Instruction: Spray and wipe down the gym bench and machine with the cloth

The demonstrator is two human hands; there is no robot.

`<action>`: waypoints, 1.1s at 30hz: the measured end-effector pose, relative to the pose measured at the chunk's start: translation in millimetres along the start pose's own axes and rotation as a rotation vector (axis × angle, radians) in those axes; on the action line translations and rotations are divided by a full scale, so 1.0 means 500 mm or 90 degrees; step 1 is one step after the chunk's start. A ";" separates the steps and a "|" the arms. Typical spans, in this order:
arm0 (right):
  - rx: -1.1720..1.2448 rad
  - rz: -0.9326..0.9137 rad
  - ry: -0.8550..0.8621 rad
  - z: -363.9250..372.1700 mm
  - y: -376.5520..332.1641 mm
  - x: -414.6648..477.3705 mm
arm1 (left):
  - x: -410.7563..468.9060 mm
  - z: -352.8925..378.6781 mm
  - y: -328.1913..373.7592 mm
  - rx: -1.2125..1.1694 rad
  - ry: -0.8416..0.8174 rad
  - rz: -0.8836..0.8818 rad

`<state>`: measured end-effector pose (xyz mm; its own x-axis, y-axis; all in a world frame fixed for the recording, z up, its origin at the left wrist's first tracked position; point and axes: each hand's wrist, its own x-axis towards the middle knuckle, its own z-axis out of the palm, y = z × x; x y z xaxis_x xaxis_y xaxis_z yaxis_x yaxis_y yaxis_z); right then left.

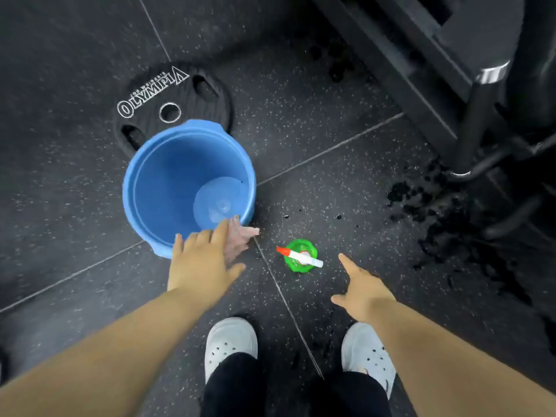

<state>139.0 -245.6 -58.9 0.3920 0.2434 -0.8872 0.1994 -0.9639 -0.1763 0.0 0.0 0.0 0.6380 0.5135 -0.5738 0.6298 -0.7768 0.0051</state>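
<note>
The left hand point(201, 263) lays straight, close fingers on the pale pink cloth point(240, 239) at the near rim of the blue plastic bucket point(129, 188). The right hand point(361, 290), index finger stretched out and thumb spread, is near the green spray bottle point(301, 255), which stands on the black speckled rubber floor point(331, 191) beside a tile corner.

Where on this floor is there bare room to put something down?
Bare floor lies left of the blue bucket and weight plate, and between bucket and machine frame. Crowded around the spray bottle, by the left hand, right hand and shoes; dark splotches lie right.
</note>
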 end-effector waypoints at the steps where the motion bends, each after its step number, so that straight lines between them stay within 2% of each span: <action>1: 0.003 0.007 0.003 0.017 0.007 0.014 | 0.013 0.013 -0.001 -0.024 0.055 0.031; 4: -0.016 -0.026 0.013 0.046 0.011 0.054 | 0.035 0.036 -0.015 -0.123 0.175 0.081; 7: 0.006 -0.091 0.056 0.061 0.000 0.091 | 0.038 0.046 -0.014 -0.176 0.200 0.117; 14: 0.060 -0.194 0.098 0.069 -0.066 0.133 | 0.029 0.055 -0.001 -0.296 0.275 0.089; 17: 0.204 -0.253 0.206 0.079 -0.083 0.130 | 0.023 0.041 0.011 -0.357 0.272 0.055; 22: 0.474 -0.133 0.338 0.033 -0.112 0.024 | -0.001 -0.047 0.038 -0.414 0.237 -0.007; 24: 0.592 -0.093 0.387 -0.014 -0.112 -0.043 | -0.014 -0.114 0.073 -0.448 0.176 0.045; 27: 0.724 -0.043 0.421 -0.113 -0.067 -0.157 | -0.048 -0.226 0.185 -0.622 -0.027 0.133; 31: 0.860 -0.083 0.455 -0.246 0.026 -0.322 | -0.091 -0.345 0.342 -0.719 -0.134 0.122; 33: 0.914 -0.074 0.476 -0.303 0.095 -0.426 | -0.148 -0.422 0.452 -0.738 -0.188 0.157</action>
<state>201.2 -326.6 186.5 0.8472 -0.0998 -0.5219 -0.5312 -0.1353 -0.8364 188.7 -136.3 216.5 0.7657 0.1788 -0.6178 0.6248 0.0213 0.7805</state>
